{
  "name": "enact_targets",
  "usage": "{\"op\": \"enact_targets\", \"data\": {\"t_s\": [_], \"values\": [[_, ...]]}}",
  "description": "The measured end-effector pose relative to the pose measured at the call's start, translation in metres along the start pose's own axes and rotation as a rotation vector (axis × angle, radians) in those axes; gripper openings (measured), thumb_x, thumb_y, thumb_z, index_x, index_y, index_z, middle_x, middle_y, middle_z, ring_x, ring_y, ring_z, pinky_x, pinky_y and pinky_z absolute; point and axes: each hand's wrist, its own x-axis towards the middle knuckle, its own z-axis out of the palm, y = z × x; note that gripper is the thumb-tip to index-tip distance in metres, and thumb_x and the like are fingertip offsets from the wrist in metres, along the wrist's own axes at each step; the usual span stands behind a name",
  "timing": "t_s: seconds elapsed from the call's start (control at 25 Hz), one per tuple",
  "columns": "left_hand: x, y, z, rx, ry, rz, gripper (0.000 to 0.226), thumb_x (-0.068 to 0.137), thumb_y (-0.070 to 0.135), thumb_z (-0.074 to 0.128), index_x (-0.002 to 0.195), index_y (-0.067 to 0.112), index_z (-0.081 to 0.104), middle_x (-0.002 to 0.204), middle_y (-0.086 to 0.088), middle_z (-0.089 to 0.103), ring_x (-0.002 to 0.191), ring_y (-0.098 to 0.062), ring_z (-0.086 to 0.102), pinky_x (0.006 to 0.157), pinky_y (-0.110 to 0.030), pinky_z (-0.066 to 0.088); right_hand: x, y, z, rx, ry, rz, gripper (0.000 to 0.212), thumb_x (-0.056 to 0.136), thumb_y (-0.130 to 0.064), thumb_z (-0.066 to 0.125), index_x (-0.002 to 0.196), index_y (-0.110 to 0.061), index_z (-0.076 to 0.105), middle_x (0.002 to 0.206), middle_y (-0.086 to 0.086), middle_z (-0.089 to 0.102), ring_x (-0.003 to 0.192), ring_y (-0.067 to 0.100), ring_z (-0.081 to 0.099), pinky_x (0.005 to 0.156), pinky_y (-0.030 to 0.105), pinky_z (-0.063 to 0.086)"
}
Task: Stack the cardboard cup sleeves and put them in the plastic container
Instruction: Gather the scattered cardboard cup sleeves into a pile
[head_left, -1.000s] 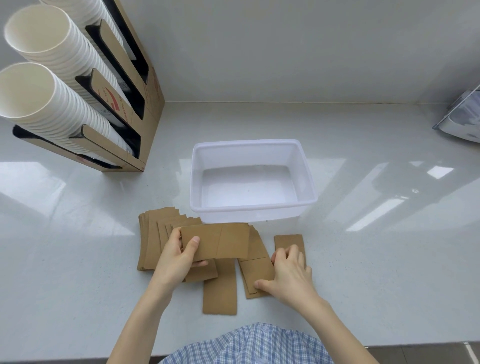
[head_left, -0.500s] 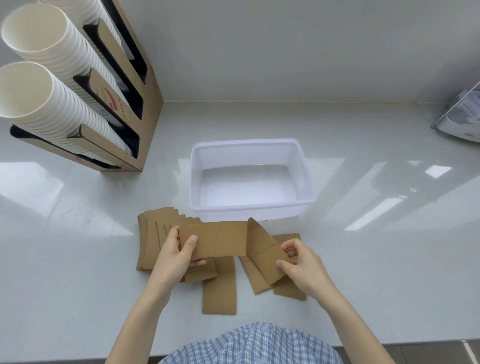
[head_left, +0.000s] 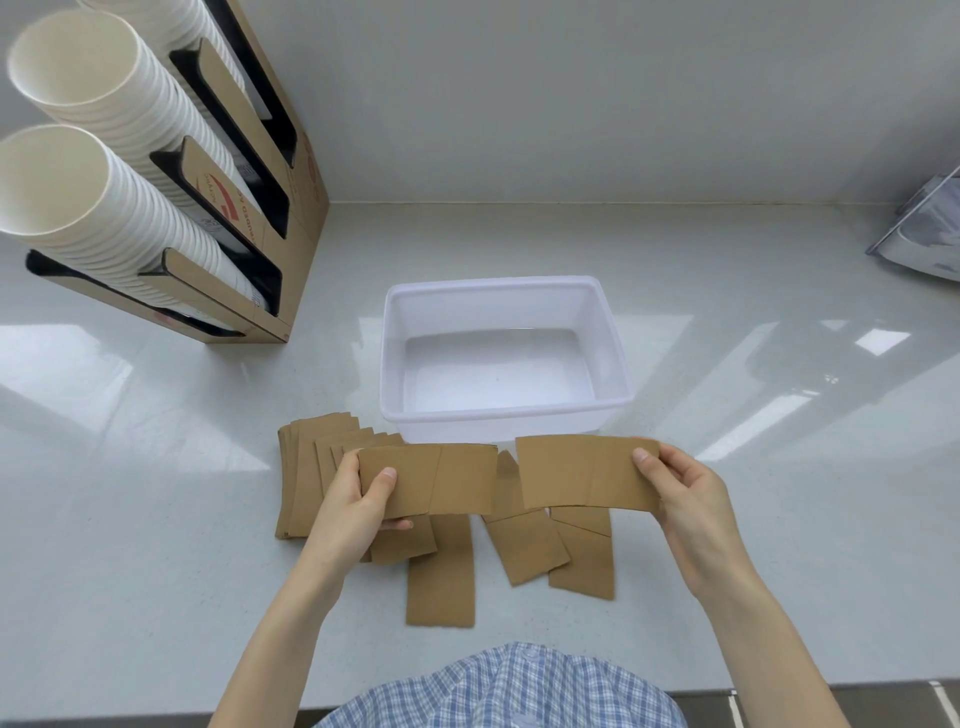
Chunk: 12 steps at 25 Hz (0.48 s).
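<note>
The left hand (head_left: 358, 499) pinches a flat brown cardboard sleeve (head_left: 428, 478) by its left end; the right hand (head_left: 685, 488) pinches another brown sleeve (head_left: 587, 473) by its right end. Both are lifted level, near the clear plastic container (head_left: 498, 410). Loose sleeves (head_left: 441, 577) on the white bench (head_left: 156, 519) lie partly hidden beneath them.

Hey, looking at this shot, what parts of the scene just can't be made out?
Head view:
- Fanned sleeve pile: count unclear, the left hand and its held sleeve cover part.
- Item at right: cut off by the frame edge, unidentifiable.
- Cup holder print: partly hidden by white cups.
</note>
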Motion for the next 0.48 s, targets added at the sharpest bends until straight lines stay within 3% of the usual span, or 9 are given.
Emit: {"op": "enact_targets", "data": {"t_s": [0.12, 0.28, 0.4, 0.48], "values": [[-0.002, 0.000, 0.010, 0.023, -0.046, -0.037, 0.010, 0.093, 0.015, 0.038, 0.093, 0.018, 0.048, 0.092, 0.004, 0.055, 0.079, -0.009, 0.058, 0.051, -0.014, 0.055, -0.004, 0.002, 0.018, -0.033, -0.078, 0.002, 0.013, 0.087, -0.014, 0.056, 0.095, -0.011, 0.065, 0.088, 0.003, 0.069, 0.081, 0.014, 0.064, 0.076, 0.023, 0.052], [-0.004, -0.001, 0.019, 0.011, -0.058, -0.078, 0.016, 0.094, 0.019, 0.035, 0.107, 0.013, 0.043, 0.093, 0.009, 0.057, 0.055, -0.004, 0.064, 0.068, -0.023, 0.055, -0.005, 0.011, 0.038, -0.225, -0.032, -0.083, 0.009, 0.086, -0.019, 0.058, 0.093, -0.015, 0.064, 0.092, 0.003, 0.069, 0.090, 0.019, 0.063, 0.083, 0.032, 0.051], [-0.003, -0.001, 0.016, -0.045, -0.053, -0.103, 0.017, 0.094, 0.018, 0.035, 0.108, 0.014, 0.044, 0.095, 0.008, 0.057, 0.050, 0.002, 0.064, 0.086, -0.037, 0.051, -0.004, 0.010, 0.041, -0.207, -0.063, -0.074, 0.007, 0.086, -0.020, 0.058, 0.089, -0.018, 0.064, 0.089, 0.002, 0.069, 0.086, 0.018, 0.063, 0.080, 0.031, 0.052], [-0.003, 0.000, 0.014, -0.083, -0.053, -0.114, 0.016, 0.094, 0.016, 0.035, 0.105, 0.015, 0.046, 0.096, 0.007, 0.056, 0.051, 0.004, 0.064, 0.086, -0.040, 0.051, -0.005, 0.009, 0.042, -0.120, -0.101, -0.019, 0.012, 0.087, -0.019, 0.058, 0.094, -0.014, 0.065, 0.093, 0.005, 0.069, 0.087, 0.020, 0.064, 0.084, 0.036, 0.052]]}}
